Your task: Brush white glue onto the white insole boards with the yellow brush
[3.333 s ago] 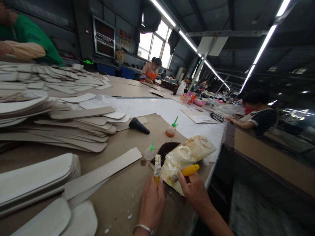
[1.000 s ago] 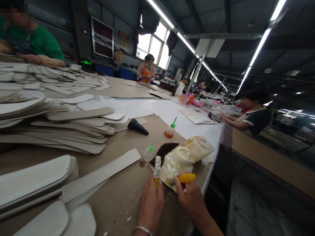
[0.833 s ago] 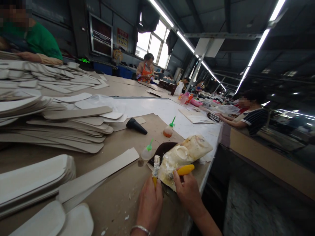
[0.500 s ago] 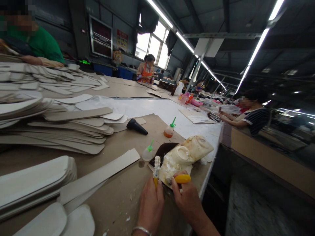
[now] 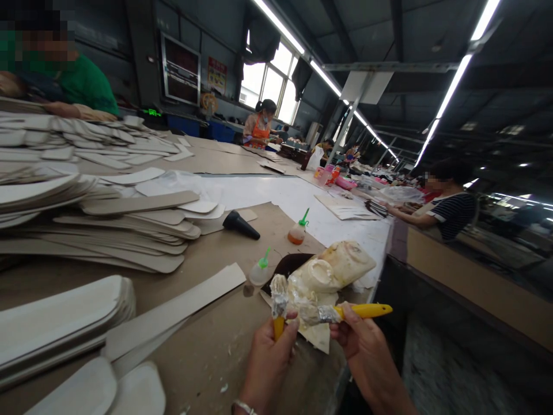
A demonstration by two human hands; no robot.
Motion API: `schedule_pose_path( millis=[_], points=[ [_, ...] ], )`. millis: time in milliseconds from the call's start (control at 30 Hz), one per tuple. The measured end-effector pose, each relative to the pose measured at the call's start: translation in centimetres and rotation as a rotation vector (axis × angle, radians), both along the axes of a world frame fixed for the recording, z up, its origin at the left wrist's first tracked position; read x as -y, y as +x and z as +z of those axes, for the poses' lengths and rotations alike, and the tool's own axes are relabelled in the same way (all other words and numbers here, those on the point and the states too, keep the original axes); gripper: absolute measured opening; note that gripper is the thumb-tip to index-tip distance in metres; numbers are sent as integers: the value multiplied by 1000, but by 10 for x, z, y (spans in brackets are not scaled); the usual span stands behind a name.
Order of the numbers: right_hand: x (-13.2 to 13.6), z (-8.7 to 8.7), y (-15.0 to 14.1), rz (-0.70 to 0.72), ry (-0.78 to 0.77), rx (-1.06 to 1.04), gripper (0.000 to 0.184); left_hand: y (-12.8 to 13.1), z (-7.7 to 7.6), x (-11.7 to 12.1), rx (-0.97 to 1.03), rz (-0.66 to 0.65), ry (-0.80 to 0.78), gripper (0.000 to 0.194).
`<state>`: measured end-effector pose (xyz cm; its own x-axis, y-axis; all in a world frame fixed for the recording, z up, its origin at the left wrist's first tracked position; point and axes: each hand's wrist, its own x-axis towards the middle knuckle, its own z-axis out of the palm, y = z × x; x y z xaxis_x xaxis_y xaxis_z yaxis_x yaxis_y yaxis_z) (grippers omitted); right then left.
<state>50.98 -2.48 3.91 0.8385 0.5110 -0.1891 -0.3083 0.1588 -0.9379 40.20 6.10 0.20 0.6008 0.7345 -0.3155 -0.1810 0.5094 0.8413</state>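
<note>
My left hand [image 5: 273,350] is closed around the yellow handle of a paintbrush [image 5: 279,300], its bristles up and caked with a cream-coloured substance. In my right hand [image 5: 362,340] is a second yellow-handled paintbrush [image 5: 367,311], pinched between thumb and fingers and lying nearly level. That brush's coated bristles point left, close to the first brush. Just beyond both brushes lies a plastic container [image 5: 334,268] on its side, smeared with the same cream substance. A dark brown piece [image 5: 290,264] shows partly behind it. A pale sheet [image 5: 318,335] sticks out below the container.
Two small squeeze bottles, one clear [image 5: 259,272] and one holding orange liquid [image 5: 298,231], stand beyond my hands. A black cone-shaped object [image 5: 240,223] lies left of them. Stacked pale panels [image 5: 142,242] cover the left side. Co-workers sit around. The table edge [image 5: 372,288] runs along the right.
My right hand has moved right and turned, bringing its brush out nearly level with more of it showing. My left hand has shifted slightly right, its brush still upright.
</note>
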Motion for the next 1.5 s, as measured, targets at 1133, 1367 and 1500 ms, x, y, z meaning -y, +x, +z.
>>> schedule_pose_path(
  millis=[1133,1367,1500],
  points=[
    [10,-10,-8,20,-175,379,43,-3,1,4,94,-161,-216,39],
    [7,-4,-14,110,-213,522,37,-1,1,8,75,-173,-195,25],
    [6,-6,-28,32,-217,636,29,2,-5,10,-31,-123,-84,17]
  ],
)
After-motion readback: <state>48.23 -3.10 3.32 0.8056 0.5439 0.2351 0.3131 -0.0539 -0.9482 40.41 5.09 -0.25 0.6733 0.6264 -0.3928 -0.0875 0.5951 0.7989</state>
